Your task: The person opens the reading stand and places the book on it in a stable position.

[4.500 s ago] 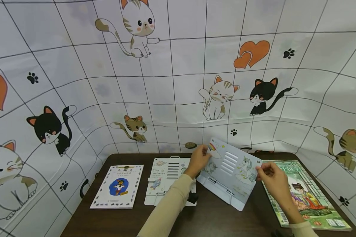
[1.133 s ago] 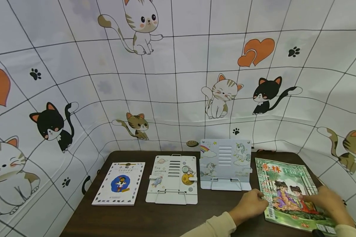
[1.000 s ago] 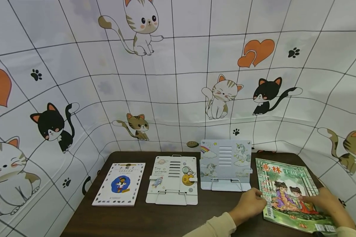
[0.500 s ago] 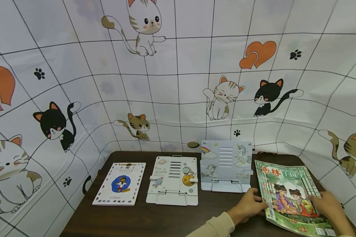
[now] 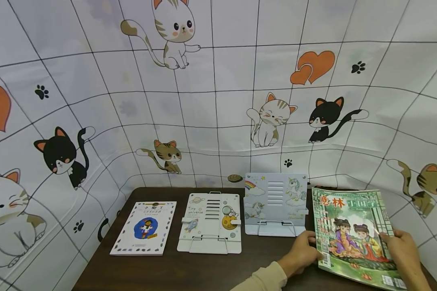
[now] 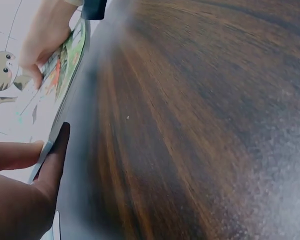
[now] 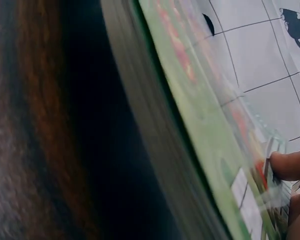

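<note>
Both hands hold a thick magazine (image 5: 353,210) with a green cover and two painted figures, at the right of the table in the head view. My left hand (image 5: 301,250) pinches its left edge; the left wrist view shows the thumb above and fingers beneath. At the right edge, my right hand (image 5: 404,248) grips it with the thumb on the cover. Seen from the right wrist, the page block (image 7: 150,125) is tilted above the dark tabletop. Just left of the magazine stands a pale blue bookstand (image 5: 276,202) with unicorns, its wire clips in front.
A white bookstand (image 5: 194,220) printed "Tiny universe" lies in the middle of the brown table (image 5: 131,275). Farther left lies a white book (image 5: 134,242) with a blue circle. A cat-print cloth (image 5: 215,109) hangs behind and around the table.
The unicorn bookstand, earlier held in both hands, now stands released on the table. Both hands went to the magazine, whose far edge has come up and shifted slightly left.
</note>
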The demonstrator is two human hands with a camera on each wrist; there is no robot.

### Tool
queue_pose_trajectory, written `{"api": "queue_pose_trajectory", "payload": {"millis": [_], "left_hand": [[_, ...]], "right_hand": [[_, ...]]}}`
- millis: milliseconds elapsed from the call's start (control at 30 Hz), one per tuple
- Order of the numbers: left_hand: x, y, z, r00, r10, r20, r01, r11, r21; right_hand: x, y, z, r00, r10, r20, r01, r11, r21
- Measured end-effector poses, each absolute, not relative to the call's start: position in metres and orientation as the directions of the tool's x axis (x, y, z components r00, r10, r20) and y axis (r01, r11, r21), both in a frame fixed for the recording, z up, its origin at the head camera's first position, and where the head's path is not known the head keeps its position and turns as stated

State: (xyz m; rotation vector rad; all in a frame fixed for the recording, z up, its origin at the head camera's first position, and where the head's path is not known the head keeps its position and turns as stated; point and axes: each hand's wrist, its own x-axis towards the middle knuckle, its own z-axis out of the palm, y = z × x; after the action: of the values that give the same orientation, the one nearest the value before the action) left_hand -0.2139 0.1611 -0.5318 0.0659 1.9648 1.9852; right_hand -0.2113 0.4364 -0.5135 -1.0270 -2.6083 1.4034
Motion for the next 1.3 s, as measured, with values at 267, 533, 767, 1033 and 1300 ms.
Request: {"api": "queue_pose_trajectory", "payload": {"millis": [267, 533, 767, 1033, 1300], "left_hand": [[-0.216, 0.16, -0.53, -0.958, 0.254, -0.136, -0.144, -0.015, 0.989], [-0.223, 0.155, -0.524, -0.956, 0.285, -0.072, -0.096, -0.073, 0.993], [-0.235, 0.146, -0.516, -0.947, 0.312, -0.071, -0.092, -0.055, 0.994], [-0.253, 0.129, -0.495, -0.944, 0.331, -0.002, -0.039, -0.106, 0.994], [-0.264, 0.103, -0.481, -0.924, 0.365, 0.116, 0.096, -0.072, 0.993]], "right_hand": [[-0.201, 0.421, -0.502, -0.771, 0.615, -0.168, 0.454, 0.345, -0.822], [-0.203, 0.414, -0.496, -0.744, 0.66, -0.101, 0.337, 0.24, -0.91], [-0.206, 0.404, -0.483, -0.731, 0.673, -0.117, 0.184, 0.029, -0.982], [-0.216, 0.386, -0.466, -0.746, 0.662, -0.076, 0.0, -0.113, -0.994], [-0.216, 0.361, -0.456, -0.801, 0.595, 0.057, -0.167, -0.132, -0.977]]}}
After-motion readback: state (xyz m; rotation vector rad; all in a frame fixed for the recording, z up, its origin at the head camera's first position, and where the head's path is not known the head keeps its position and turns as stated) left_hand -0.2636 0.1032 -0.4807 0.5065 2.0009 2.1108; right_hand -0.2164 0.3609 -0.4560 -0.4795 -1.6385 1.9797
